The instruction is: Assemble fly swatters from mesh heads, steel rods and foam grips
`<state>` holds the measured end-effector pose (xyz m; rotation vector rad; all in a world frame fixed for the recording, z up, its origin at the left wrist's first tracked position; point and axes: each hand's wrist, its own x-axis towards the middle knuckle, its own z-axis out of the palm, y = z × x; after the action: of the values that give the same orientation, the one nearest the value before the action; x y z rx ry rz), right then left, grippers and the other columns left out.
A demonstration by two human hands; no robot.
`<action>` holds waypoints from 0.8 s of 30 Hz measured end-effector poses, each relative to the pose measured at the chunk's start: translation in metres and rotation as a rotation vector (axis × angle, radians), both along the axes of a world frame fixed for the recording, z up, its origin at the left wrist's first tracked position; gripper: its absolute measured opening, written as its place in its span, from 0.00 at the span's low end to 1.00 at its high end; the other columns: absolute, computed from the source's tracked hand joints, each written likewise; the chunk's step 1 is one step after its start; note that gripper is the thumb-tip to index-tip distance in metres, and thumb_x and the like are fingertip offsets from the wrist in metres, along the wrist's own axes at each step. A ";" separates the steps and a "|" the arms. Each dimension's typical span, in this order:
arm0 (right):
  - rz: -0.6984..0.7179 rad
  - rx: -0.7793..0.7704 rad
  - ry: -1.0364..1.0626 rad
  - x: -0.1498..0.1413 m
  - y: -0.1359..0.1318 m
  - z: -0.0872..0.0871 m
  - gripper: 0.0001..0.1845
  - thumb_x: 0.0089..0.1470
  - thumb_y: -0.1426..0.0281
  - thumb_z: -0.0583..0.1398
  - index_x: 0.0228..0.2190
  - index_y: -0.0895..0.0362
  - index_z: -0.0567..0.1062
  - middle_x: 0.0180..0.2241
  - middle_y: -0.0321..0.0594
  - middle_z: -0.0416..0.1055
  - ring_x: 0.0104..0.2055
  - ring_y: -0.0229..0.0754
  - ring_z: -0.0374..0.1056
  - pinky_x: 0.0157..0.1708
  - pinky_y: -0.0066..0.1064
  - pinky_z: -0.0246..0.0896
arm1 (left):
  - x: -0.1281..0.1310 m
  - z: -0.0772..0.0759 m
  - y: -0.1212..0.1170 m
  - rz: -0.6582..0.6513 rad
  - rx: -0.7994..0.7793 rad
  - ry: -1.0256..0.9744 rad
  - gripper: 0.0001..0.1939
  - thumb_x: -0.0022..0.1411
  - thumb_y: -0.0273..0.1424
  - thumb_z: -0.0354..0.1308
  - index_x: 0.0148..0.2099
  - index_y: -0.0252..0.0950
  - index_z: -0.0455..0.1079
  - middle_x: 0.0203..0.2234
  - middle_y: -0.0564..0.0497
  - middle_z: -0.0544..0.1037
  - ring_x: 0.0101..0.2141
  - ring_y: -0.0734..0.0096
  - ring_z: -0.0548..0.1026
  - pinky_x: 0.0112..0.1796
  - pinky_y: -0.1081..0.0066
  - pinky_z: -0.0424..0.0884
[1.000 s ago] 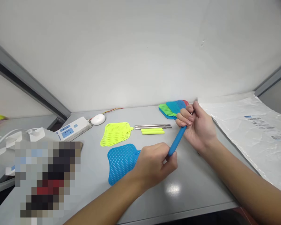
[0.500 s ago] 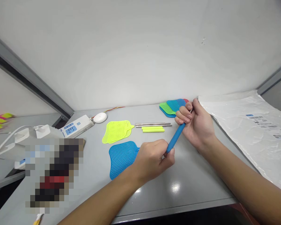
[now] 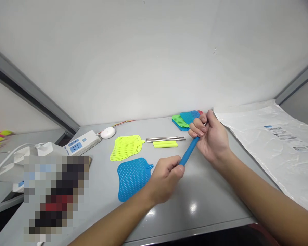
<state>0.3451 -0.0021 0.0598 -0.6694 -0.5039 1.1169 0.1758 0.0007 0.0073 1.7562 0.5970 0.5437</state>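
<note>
Between my hands a blue handle tube (image 3: pixel 189 151) slants up to the right. My left hand (image 3: pixel 166 177) is closed around its lower end. My right hand (image 3: pixel 212 136) is curled around the upper end, where a bit of metal rod (image 3: pixel 205 124) shows between the fingers. A blue fly swatter head (image 3: pixel 133 179) lies flat just left of my left hand, partly behind the forearm. Beyond it are overlapping yellow swatter heads (image 3: pixel 127 147), metal rods (image 3: pixel 164 139) and yellow handle tubes (image 3: pixel 165 144). Behind my right fingers is a pile of green, blue and red swatter heads (image 3: pixel 181 120).
A white plastic mailing bag (image 3: pixel 261 143) covers the right side of the grey table (image 3: pixel 210 212). At left are a power strip (image 3: pixel 79 143) with plugs, a round white device (image 3: pixel 107 133) and a blurred-out item (image 3: pixel 58 194). A wall panel (image 3: pixel 149 68) stands behind.
My left hand has shifted slightly down and left along the blue tube, showing more of its length. My right hand keeps its hold. The camera view has moved a little.
</note>
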 end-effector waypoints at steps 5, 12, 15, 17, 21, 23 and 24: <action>0.005 0.011 -0.025 0.000 0.001 -0.002 0.20 0.61 0.58 0.54 0.22 0.54 0.59 0.16 0.26 0.45 0.16 0.31 0.46 0.18 0.22 0.55 | 0.003 -0.004 0.003 -0.003 -0.194 0.017 0.15 0.60 0.37 0.48 0.23 0.36 0.57 0.19 0.56 0.55 0.23 0.76 0.54 0.25 0.72 0.50; 0.027 -0.003 -0.030 0.000 0.002 -0.004 0.19 0.62 0.59 0.53 0.22 0.54 0.59 0.16 0.27 0.46 0.16 0.31 0.47 0.18 0.22 0.55 | -0.001 0.000 0.008 -0.105 -0.276 0.021 0.09 0.55 0.34 0.50 0.26 0.35 0.63 0.20 0.56 0.60 0.24 0.75 0.56 0.26 0.72 0.53; 0.036 -0.024 -0.002 0.001 0.004 -0.005 0.19 0.62 0.59 0.53 0.22 0.54 0.59 0.16 0.26 0.46 0.16 0.30 0.45 0.17 0.21 0.54 | -0.003 0.003 0.009 -0.138 -0.278 0.010 0.06 0.51 0.30 0.49 0.28 0.34 0.66 0.21 0.55 0.61 0.24 0.75 0.57 0.27 0.72 0.53; 0.041 -0.037 0.020 0.002 0.005 -0.007 0.20 0.62 0.58 0.52 0.22 0.54 0.59 0.17 0.26 0.45 0.16 0.30 0.45 0.16 0.21 0.53 | -0.004 0.004 0.010 -0.155 -0.243 0.011 0.07 0.51 0.29 0.49 0.28 0.34 0.67 0.20 0.55 0.62 0.24 0.74 0.58 0.27 0.72 0.54; 0.064 -0.071 0.048 0.004 0.009 -0.010 0.18 0.62 0.60 0.53 0.23 0.54 0.59 0.17 0.26 0.46 0.15 0.30 0.45 0.14 0.20 0.51 | -0.007 0.007 0.016 -0.129 -0.077 0.092 0.10 0.54 0.28 0.46 0.29 0.34 0.69 0.19 0.55 0.64 0.23 0.75 0.60 0.27 0.73 0.56; 0.067 -0.090 0.030 0.005 0.010 -0.010 0.16 0.61 0.63 0.54 0.24 0.54 0.60 0.17 0.26 0.46 0.15 0.30 0.44 0.13 0.19 0.48 | -0.009 0.012 0.021 -0.072 0.120 0.138 0.11 0.56 0.27 0.47 0.30 0.35 0.70 0.20 0.55 0.66 0.23 0.76 0.61 0.26 0.74 0.56; 0.068 -0.094 0.001 0.007 0.010 -0.010 0.15 0.61 0.64 0.55 0.24 0.55 0.61 0.17 0.26 0.46 0.16 0.30 0.44 0.12 0.19 0.47 | -0.011 0.015 0.024 -0.026 0.231 0.149 0.10 0.57 0.27 0.47 0.29 0.35 0.70 0.20 0.55 0.67 0.23 0.76 0.62 0.26 0.74 0.56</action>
<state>0.3516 0.0075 0.0500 -0.7378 -0.4780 1.2107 0.1649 0.0252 0.0225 2.0332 0.6332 0.4814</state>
